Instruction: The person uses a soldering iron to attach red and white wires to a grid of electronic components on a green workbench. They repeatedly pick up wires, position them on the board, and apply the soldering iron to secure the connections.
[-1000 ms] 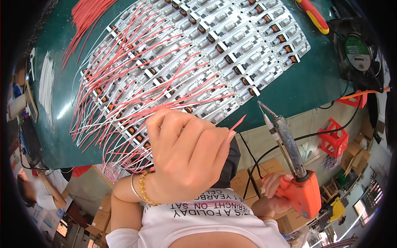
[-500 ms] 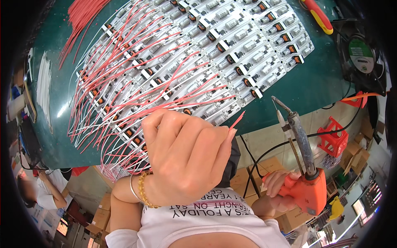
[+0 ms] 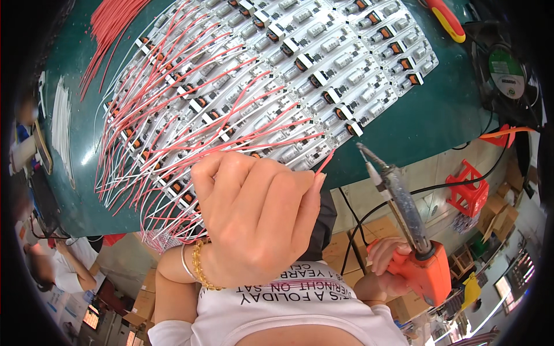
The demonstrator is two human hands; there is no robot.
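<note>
My left hand (image 3: 254, 210) is closed in a pinch on a red wire (image 3: 327, 160), whose end sticks out past the thumb and forefinger. It hovers over the near edge of a large panel of white circuit boards (image 3: 378, 72). Rows of small components with orange and black parts cover the boards, and many red and white wires (image 3: 167, 130) trail from their left part. My right hand (image 3: 388, 265) grips an orange soldering gun (image 3: 426, 274) by its handle. The gun's thin tip points up and left, just right of the red wire and apart from it.
Loose red wires (image 3: 115, 26) and white wires (image 3: 61, 121) lie on the green tabletop (image 3: 404, 150). A red-and-yellow handled tool (image 3: 447, 20) and a black reel with a green label (image 3: 506, 72) are at the right. Below stands a red stool (image 3: 466, 187). A co-worker (image 3: 75, 268) sits at left.
The soldering gun's tip has moved left, closer to the red wire. My left hand has shifted slightly left, still pinching the wire. The panel appears a little further left in the picture.
</note>
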